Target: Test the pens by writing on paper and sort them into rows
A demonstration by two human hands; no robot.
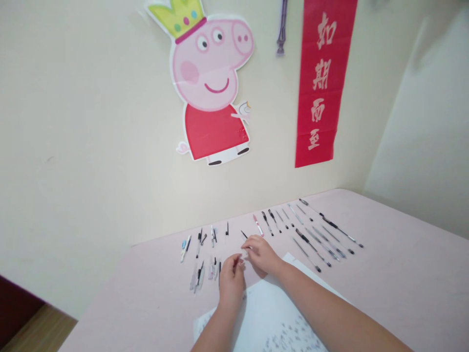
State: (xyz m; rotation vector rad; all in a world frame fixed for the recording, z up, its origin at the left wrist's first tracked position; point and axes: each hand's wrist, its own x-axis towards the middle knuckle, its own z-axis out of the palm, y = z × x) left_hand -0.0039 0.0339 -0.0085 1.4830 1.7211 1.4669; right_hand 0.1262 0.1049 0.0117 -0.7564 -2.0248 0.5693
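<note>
My left hand (231, 276) and my right hand (261, 254) meet near the middle of a pale pink table (384, 293). Both have their fingers curled in a pinch around a thin pen part (242, 253) held between them; it is too small to name. A white sheet of paper (271, 313) with handwriting lies under my forearms. Taken-apart pen pieces (200, 254) lie in short rows to the left of my hands. Whole pens (315, 234) lie in a slanted row to the right.
The table stands against a cream wall. On the wall hang a cartoon pig cut-out (210, 83) and a red banner (322, 83) with gold characters. A wooden floor (40, 332) shows past the table's left edge.
</note>
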